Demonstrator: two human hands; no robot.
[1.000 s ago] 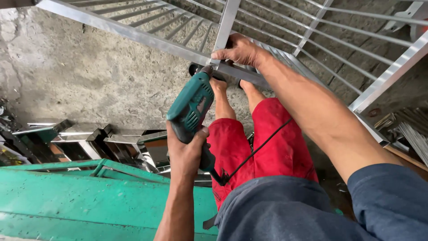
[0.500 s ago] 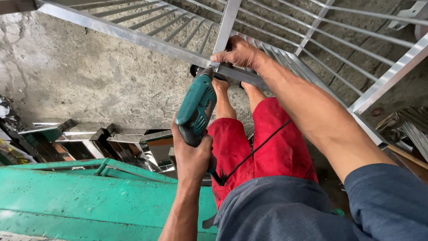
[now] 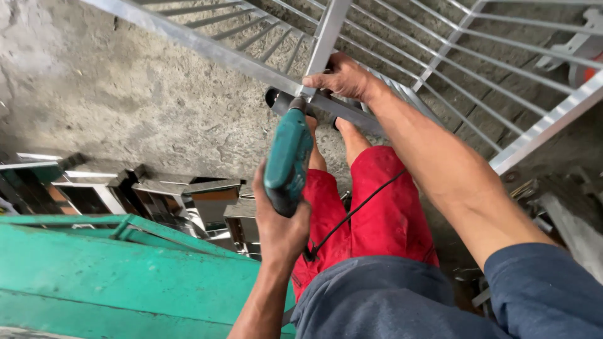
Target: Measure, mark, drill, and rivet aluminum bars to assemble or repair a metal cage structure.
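My left hand point(image 3: 281, 229) is wrapped round the teal drill point(image 3: 287, 160), bit at the frame joint; right hand point(image 3: 342, 78) clamps the metal grille frame point(image 3: 251, 59). Drill's compact, hefty w/ trailing cord; frame's stiff, slick, so grip the bar.

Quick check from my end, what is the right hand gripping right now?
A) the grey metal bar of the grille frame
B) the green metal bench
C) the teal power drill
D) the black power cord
A: the right hand clasps the grey metal bar of the grille frame, while the left hand holds the teal drill pointed at that joint.
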